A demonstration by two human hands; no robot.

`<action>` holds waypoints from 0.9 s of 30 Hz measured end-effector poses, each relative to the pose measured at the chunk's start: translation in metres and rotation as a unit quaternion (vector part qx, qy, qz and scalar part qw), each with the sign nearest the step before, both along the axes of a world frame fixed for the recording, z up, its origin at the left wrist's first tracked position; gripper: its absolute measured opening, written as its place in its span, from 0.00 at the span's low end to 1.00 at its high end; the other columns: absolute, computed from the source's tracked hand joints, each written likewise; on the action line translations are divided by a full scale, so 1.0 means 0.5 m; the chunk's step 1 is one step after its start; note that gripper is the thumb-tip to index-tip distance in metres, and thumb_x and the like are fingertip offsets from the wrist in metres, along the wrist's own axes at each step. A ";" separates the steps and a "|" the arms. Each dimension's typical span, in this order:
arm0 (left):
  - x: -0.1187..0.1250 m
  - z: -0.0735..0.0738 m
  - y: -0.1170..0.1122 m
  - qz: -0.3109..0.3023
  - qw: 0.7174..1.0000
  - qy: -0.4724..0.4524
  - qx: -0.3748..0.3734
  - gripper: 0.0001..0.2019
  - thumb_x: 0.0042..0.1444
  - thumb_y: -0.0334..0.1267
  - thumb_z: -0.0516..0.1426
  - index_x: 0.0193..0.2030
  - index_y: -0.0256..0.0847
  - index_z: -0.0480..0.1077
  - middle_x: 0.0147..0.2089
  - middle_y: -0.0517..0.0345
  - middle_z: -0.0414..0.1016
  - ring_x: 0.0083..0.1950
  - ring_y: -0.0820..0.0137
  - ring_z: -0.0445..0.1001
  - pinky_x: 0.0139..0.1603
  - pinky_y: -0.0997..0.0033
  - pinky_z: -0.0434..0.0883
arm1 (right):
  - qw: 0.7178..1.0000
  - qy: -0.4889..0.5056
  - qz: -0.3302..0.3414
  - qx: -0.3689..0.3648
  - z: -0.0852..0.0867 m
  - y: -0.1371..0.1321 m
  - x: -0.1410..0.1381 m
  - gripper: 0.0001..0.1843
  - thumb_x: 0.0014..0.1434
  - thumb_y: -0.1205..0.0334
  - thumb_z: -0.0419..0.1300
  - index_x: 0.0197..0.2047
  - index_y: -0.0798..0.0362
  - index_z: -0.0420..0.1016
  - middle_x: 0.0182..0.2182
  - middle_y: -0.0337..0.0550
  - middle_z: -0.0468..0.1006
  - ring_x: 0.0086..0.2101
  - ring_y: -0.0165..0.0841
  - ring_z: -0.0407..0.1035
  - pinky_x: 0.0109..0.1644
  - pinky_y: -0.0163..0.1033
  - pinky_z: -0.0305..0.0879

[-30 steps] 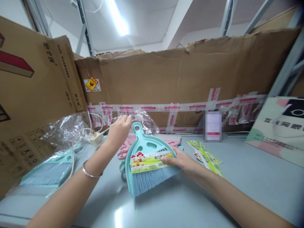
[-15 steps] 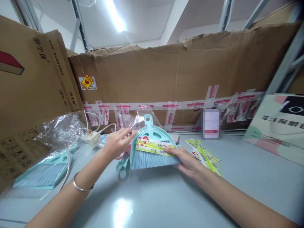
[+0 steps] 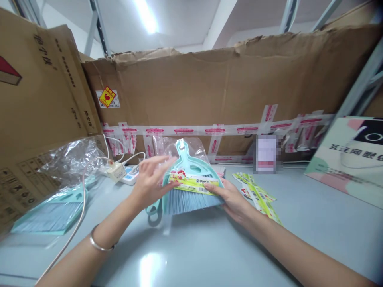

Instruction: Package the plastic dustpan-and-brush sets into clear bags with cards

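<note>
A teal dustpan and brush set (image 3: 183,159), with blue-grey bristles (image 3: 187,202) facing me, is propped up at a tilt above the table. Across it runs a yellow-green printed label (image 3: 191,183). My right hand (image 3: 231,195) grips the set's right edge, thumb lying on the label. At the left edge, my left hand (image 3: 149,181) has its fingers stretched and spread, the thumb reaching over the label's left end; whether it touches is unclear. Clear plastic film (image 3: 196,146) shows behind the dustpan's handle. Another teal handle (image 3: 153,209) pokes out at the lower left.
Loose yellow-green labels (image 3: 257,195) lie right of my right hand. A bagged teal dustpan set (image 3: 50,217) rests at the left, near a cable and a plug adapter (image 3: 116,171). A large cardboard box (image 3: 185,91) walls the back; a printed box (image 3: 347,159) stands right.
My left hand has gone from closed fingers at the dustpan's left rim to spread fingers, its thumb now over the label. The dustpan's handle has leaned slightly left. My right hand keeps its grip.
</note>
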State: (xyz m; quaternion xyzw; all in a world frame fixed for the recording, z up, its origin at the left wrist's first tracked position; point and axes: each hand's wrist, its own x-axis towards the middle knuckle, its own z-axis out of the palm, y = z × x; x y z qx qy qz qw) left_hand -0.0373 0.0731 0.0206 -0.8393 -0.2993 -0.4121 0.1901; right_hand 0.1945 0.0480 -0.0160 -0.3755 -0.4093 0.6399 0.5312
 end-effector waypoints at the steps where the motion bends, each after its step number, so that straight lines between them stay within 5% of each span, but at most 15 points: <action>1: -0.004 -0.004 -0.001 0.017 0.994 -0.085 -0.072 0.37 0.46 0.44 0.63 0.62 0.46 0.54 0.59 0.44 0.62 0.57 0.56 0.62 0.53 0.55 0.62 | 1.000 0.000 -0.010 -0.002 0.000 0.000 0.000 0.24 0.39 0.60 0.71 0.41 0.55 0.73 0.36 0.44 0.79 0.33 0.34 0.73 0.34 0.34 0.68; 3: -0.004 -0.008 -0.006 0.035 0.935 -0.219 -0.276 0.46 0.44 0.47 0.63 0.66 0.42 0.44 0.64 0.38 0.54 0.59 0.52 0.62 0.51 0.55 0.65 | 1.000 -0.003 -0.028 -0.005 -0.001 -0.001 -0.001 0.23 0.39 0.59 0.71 0.40 0.55 0.73 0.34 0.42 0.80 0.31 0.32 0.73 0.32 0.33 0.68; 5: 0.002 -0.008 -0.013 0.021 0.831 -0.290 -0.474 0.46 0.45 0.47 0.62 0.67 0.40 0.43 0.63 0.36 0.56 0.54 0.54 0.68 0.44 0.60 0.70 | 0.999 -0.001 -0.041 -0.006 -0.002 -0.001 -0.002 0.22 0.40 0.59 0.70 0.39 0.54 0.73 0.32 0.41 0.80 0.29 0.31 0.72 0.30 0.33 0.68; 7: 0.011 -0.003 -0.019 -0.012 0.740 -0.325 -0.589 0.45 0.45 0.46 0.62 0.67 0.41 0.43 0.60 0.37 0.62 0.50 0.57 0.71 0.40 0.66 0.71 | 0.999 0.003 -0.051 -0.007 -0.004 -0.001 -0.002 0.21 0.40 0.59 0.70 0.39 0.54 0.73 0.31 0.40 0.79 0.28 0.31 0.72 0.29 0.32 0.68; 9: 0.017 0.002 -0.026 -0.061 0.692 -0.343 -0.632 0.44 0.46 0.44 0.62 0.67 0.42 0.44 0.57 0.40 0.67 0.48 0.61 0.73 0.39 0.69 0.71 | 0.998 0.009 -0.060 -0.008 -0.005 0.000 -0.001 0.20 0.40 0.59 0.70 0.37 0.54 0.73 0.30 0.39 0.79 0.28 0.30 0.72 0.28 0.31 0.67; 15: 0.031 -0.008 -0.043 -0.121 0.651 -0.317 -0.679 0.34 0.47 0.42 0.62 0.61 0.48 0.55 0.50 0.50 0.73 0.46 0.64 0.74 0.36 0.72 0.73 | 0.996 0.038 -0.077 -0.014 -0.001 -0.004 -0.006 0.22 0.39 0.59 0.71 0.40 0.54 0.72 0.31 0.40 0.80 0.29 0.30 0.72 0.32 0.32 0.68; 20: 0.050 -0.033 -0.048 -0.087 0.606 -0.301 -0.731 0.24 0.49 0.47 0.61 0.50 0.37 0.66 0.41 0.46 0.77 0.34 0.67 0.78 0.29 0.74 0.74 | 0.990 0.052 -0.126 -0.036 0.005 -0.008 -0.015 0.25 0.36 0.61 0.72 0.40 0.54 0.71 0.31 0.39 0.80 0.27 0.30 0.72 0.28 0.31 0.67; 27: 0.060 -0.038 -0.047 -0.081 0.600 -0.381 -0.698 0.14 0.50 0.43 0.60 0.35 0.31 0.72 0.26 0.49 0.78 0.23 0.74 0.75 0.27 0.80 0.72 | 0.995 -0.002 -0.073 -0.062 0.002 -0.001 -0.004 0.18 0.44 0.56 0.69 0.37 0.55 0.74 0.29 0.40 0.79 0.24 0.27 0.69 0.24 0.29 0.64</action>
